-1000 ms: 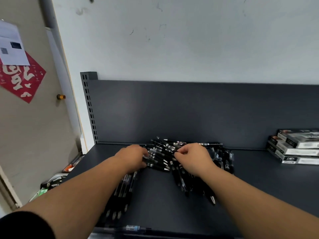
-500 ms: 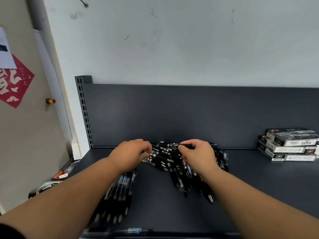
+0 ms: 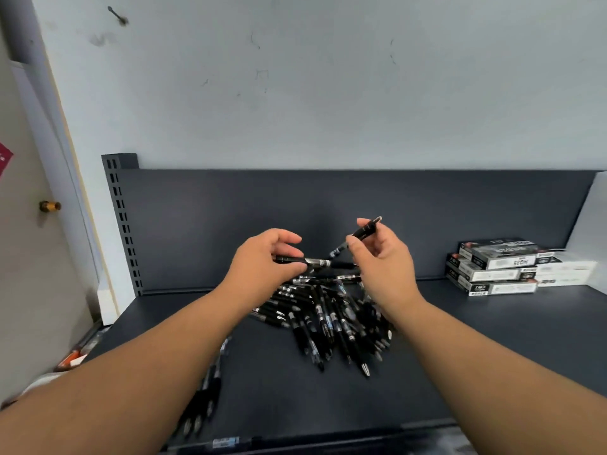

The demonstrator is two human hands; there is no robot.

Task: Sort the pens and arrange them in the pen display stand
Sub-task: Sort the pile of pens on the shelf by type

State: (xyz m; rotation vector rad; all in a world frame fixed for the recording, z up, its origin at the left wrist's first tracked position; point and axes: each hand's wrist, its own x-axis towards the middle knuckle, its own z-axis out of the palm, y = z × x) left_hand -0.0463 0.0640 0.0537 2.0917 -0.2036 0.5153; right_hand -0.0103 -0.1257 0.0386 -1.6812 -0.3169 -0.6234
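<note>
On my feed both hands are raised above the heap, well clear of the shelf floor. My left hand (image 3: 262, 257) pinches a black pen with a silver band (image 3: 317, 262) between thumb and curled fingers. It lies roughly level, its banded end sticking out to the right. My right hand (image 3: 384, 261) grips a second black pen (image 3: 364, 229) between thumb and forefinger, with the other fingers loosely bent. This one is tilted, its upper end pointing up and right past the fingertips and its lower end dipping toward the left hand's pen. The two ends come very close, and I cannot tell whether they touch.

Beneath the hands, a loose pile of black pens (image 3: 328, 313) lies criss-crossed on the dark grey metal shelf (image 3: 492, 356), near its upright back panel (image 3: 230, 208). A neater row of black pens (image 3: 210, 389) lies side by side under my left forearm, toward the front left. A single pen with a blue label (image 3: 226, 442) rests along the shelf's front edge.

At the right, against the back panel, sits a stack of flat black-and-white boxes (image 3: 492, 267). A perforated grey upright (image 3: 121, 224) stands at the shelf's left rear corner, and further left I see a brass door knob (image 3: 49, 205).
</note>
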